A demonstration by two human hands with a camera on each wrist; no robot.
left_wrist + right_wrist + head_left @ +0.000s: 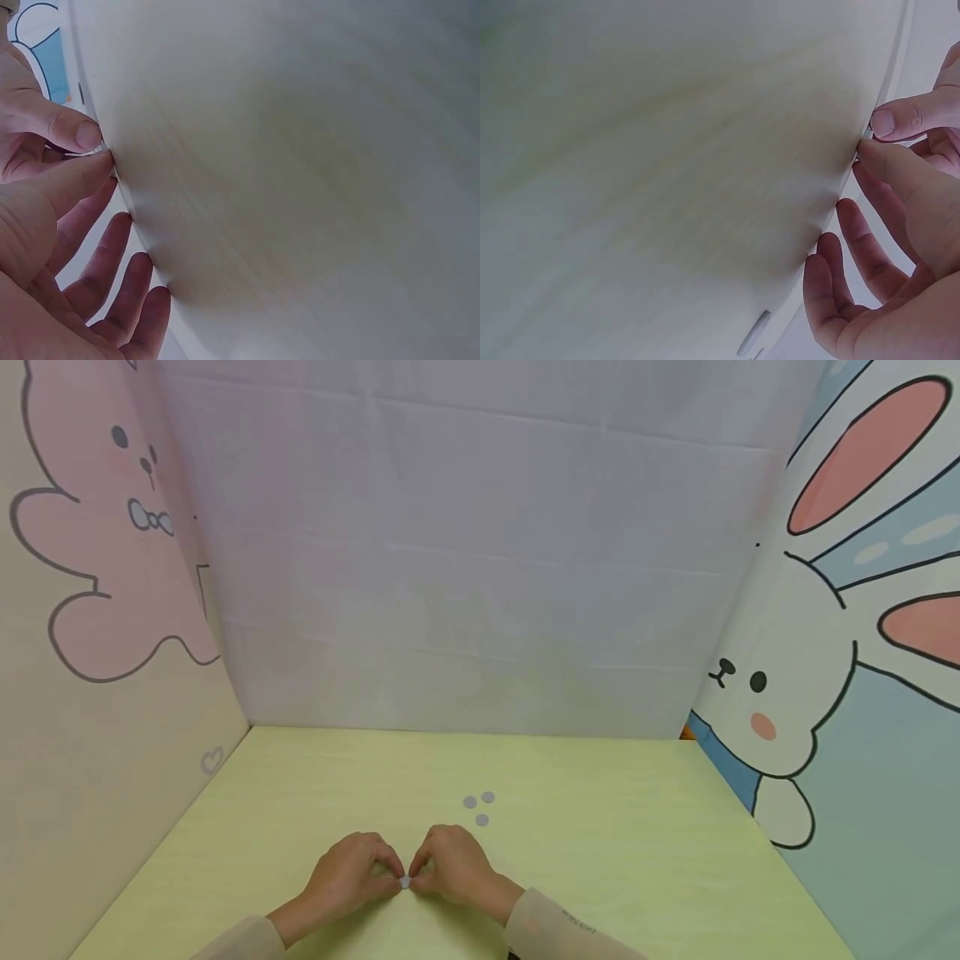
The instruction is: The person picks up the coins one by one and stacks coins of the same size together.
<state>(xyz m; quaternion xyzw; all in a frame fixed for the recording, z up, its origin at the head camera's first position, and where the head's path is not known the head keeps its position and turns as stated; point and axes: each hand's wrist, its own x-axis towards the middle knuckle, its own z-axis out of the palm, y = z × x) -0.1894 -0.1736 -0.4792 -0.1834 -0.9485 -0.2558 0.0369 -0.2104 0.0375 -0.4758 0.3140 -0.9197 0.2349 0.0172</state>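
My two hands meet fingertip to fingertip low on the yellow-green table (600, 860), near its front edge. Between them sits a small pale disc (405, 882), pinched from the left by my left hand (395, 875) and from the right by my right hand (415, 872). The left wrist view shows a thin sliver of this disc (88, 154) between a thumb tip and another fingertip. In the right wrist view the disc (867, 136) is likewise squeezed between two fingertips, while the other fingers hang loosely curled off the table top.
Three small grey discs (478, 806) lie flat in a cluster just beyond my right hand; one grey disc (754, 334) shows in the right wrist view. Cartoon-rabbit panels wall the table on the left (112, 610), back and right (825, 693).
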